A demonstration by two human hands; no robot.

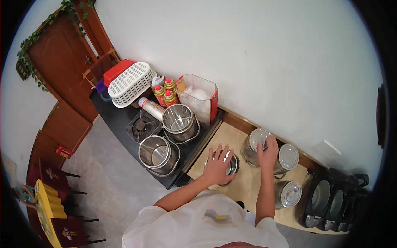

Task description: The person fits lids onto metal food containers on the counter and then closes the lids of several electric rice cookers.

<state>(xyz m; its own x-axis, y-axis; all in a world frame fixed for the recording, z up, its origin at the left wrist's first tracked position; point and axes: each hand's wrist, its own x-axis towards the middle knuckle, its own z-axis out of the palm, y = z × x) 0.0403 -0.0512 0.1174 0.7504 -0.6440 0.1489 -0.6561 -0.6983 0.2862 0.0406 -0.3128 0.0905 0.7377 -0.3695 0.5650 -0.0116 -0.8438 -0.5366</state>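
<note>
White shirt fills the near foreground, below the counters' front edges. At left, past the grey floor, red chairs stand around a yellow table. On the black counter, a white basket, gas cans and a clear bin line the wall side; a burner sits beside two open steel pots, the lower one near the front edge. Next comes the wooden counter, with a bare strip between the seam and a small pot. The left hand covers part of this pot, fingers spread. Bare wood separates it from a lidded pot near the back ledge. The right hand lies over that lid, thumb apart from the fingers; whether they pinch it, I cannot tell. Two more lidded pots stand to its right, then black pans at the far end.
</note>
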